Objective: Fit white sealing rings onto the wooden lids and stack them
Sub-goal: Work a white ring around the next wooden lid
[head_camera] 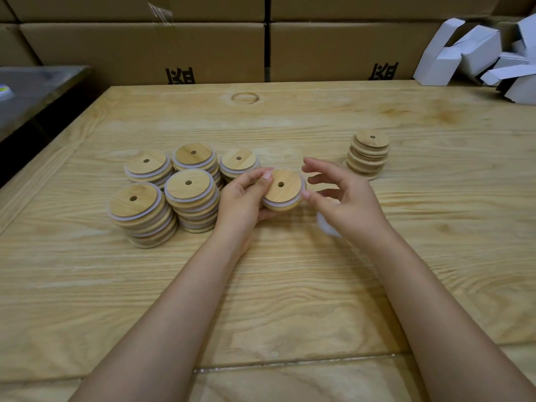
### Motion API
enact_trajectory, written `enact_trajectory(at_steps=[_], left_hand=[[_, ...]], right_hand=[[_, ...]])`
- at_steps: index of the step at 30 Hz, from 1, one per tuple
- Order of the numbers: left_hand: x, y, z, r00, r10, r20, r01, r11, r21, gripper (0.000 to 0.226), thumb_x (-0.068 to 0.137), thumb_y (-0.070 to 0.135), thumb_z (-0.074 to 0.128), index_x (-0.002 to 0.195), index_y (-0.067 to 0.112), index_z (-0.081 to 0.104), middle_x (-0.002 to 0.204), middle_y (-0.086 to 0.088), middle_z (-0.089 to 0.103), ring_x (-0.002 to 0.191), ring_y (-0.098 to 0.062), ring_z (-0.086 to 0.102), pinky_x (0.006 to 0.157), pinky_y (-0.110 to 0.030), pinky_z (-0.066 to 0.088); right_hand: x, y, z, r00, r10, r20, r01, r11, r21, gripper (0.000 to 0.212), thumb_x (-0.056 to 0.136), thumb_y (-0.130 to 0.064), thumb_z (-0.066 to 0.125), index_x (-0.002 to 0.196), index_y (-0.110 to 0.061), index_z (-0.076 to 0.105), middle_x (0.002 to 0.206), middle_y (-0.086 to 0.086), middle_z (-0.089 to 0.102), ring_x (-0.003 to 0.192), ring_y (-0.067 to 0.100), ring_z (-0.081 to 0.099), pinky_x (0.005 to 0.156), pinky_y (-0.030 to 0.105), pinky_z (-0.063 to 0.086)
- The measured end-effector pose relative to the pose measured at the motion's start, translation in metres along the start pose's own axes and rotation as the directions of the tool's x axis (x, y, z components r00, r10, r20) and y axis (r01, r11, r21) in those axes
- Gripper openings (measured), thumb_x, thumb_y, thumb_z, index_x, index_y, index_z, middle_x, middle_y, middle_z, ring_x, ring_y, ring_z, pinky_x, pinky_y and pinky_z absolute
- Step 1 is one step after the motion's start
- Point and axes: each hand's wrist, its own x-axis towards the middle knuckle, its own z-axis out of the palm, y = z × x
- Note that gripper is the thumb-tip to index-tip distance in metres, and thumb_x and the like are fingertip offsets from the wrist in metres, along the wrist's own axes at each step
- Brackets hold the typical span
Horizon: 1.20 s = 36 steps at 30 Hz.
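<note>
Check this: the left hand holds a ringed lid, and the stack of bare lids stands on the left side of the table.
No. The head view shows the left hand holding the ringed lid, but the stack of bare lids stands on the right side of the table.

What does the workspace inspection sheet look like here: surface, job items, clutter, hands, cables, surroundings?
Surface: wooden table, with a faint ring mark near the far edge.
Job's things: five ringed lid stacks at left; plain lid stack at right with no white rings visible; held lid with a white ring on it; white blur under the right hand, probably loose rings.
Clutter: white cartons on the far right corner.
Hands: left hand grips the held lid; right hand has loose fingers, thumb tip at the lid's rim.
Cables: nothing seen.
Surroundings: cardboard boxes behind; metal table at left.
</note>
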Motion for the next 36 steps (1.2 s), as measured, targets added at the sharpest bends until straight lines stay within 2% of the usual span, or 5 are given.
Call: enact_trajectory(at_steps=[5, 8, 15, 27, 36], left_hand=[[-0.004, -0.003, 0.007, 0.997, 0.072, -0.01, -0.07, 0.991, 0.117, 0.015, 0.092, 0.012, 0.056, 0.1, 0.008, 0.067, 0.078, -0.002, 0.071, 0.072, -0.013, 0.067, 0.057, -0.023, 0.054], [-0.006, -0.005, 0.01, 0.992, 0.127, 0.02, -0.128, 0.971, 0.203, 0.026, 0.099, 0.014, 0.042, 0.101, 0.007, 0.066, 0.085, -0.004, 0.07, 0.078, -0.012, 0.067, 0.073, -0.03, 0.055], [-0.005, -0.003, 0.01, 0.999, 0.028, 0.043, -0.032, 0.993, 0.11, 0.028, 0.101, 0.003, 0.031, 0.093, 0.01, 0.056, 0.073, -0.009, 0.061, 0.049, -0.009, 0.063, 0.049, -0.022, 0.055], [-0.004, -0.002, 0.007, 0.994, 0.019, 0.112, -0.032, 0.993, 0.116, 0.028, 0.094, -0.009, 0.036, 0.083, 0.004, 0.058, 0.064, -0.002, 0.065, 0.05, -0.012, 0.064, 0.051, -0.024, 0.055], [-0.003, -0.001, 0.007, 0.996, -0.001, 0.088, -0.011, 0.99, 0.139, 0.026, 0.089, -0.014, 0.035, 0.088, -0.003, 0.059, 0.069, -0.011, 0.062, 0.051, -0.012, 0.063, 0.05, -0.025, 0.055]], right_hand=[[-0.005, 0.002, 0.022, 0.984, -0.063, 0.164, 0.109, 0.952, -0.288, 0.093, 0.067, -0.029, 0.082, 0.144, -0.011, 0.033, 0.137, -0.001, 0.045, 0.129, 0.01, 0.039, 0.106, 0.018, 0.028], [-0.003, 0.002, 0.029, 0.996, -0.068, 0.058, 0.082, 0.953, -0.292, 0.087, 0.067, -0.03, 0.082, 0.14, -0.009, 0.04, 0.133, 0.001, 0.05, 0.125, 0.011, 0.043, 0.101, 0.011, 0.027], [0.022, -0.005, 0.025, 0.981, -0.064, -0.184, 0.007, 0.956, -0.294, 0.069, 0.071, -0.034, 0.077, 0.131, -0.014, 0.05, 0.128, -0.002, 0.052, 0.119, 0.009, 0.046, 0.087, 0.006, 0.025], [0.097, -0.03, 0.077, 0.99, -0.016, 0.14, 0.07, 0.918, -0.391, 0.077, 0.071, -0.036, 0.079, 0.136, -0.017, 0.041, 0.13, 0.004, 0.044, 0.119, 0.017, 0.047, 0.095, 0.028, 0.038], [0.097, -0.022, 0.085, 0.985, -0.01, 0.172, 0.074, 0.926, -0.37, 0.078, 0.072, -0.034, 0.079, 0.137, -0.013, 0.041, 0.137, 0.005, 0.044, 0.125, 0.018, 0.042, 0.093, 0.022, 0.033]])
